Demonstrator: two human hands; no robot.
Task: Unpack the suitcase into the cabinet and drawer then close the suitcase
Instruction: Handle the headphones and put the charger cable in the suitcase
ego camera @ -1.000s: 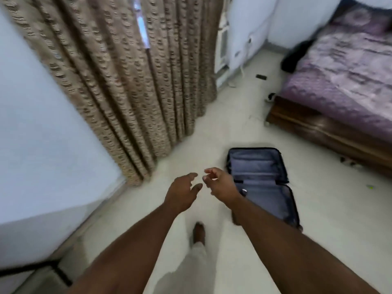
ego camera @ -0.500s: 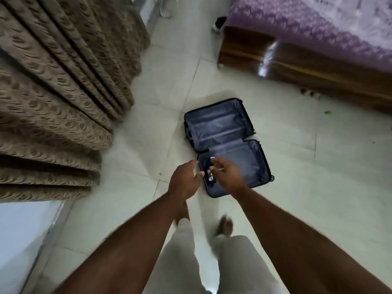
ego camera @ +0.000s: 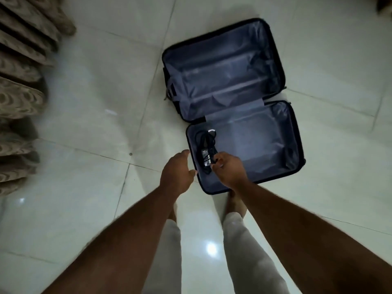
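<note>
Standing over open suitcase [ego camera: 244, 107] on tiled floor [ego camera: 89, 115]; near half holding only black charger [ego camera: 206, 153] with coiled cable, just ahead of right hand [ego camera: 230, 169], whose curled fingers seem to pinch its cord. Left hand [ego camera: 177, 174] alongside, relaxed, empty. Best to gather brick and cable together before lifting

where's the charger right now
In the head view the charger lies in the near half of the open suitcase, at its left end, with the right hand pinching its cable and the left hand just outside the rim.
</note>
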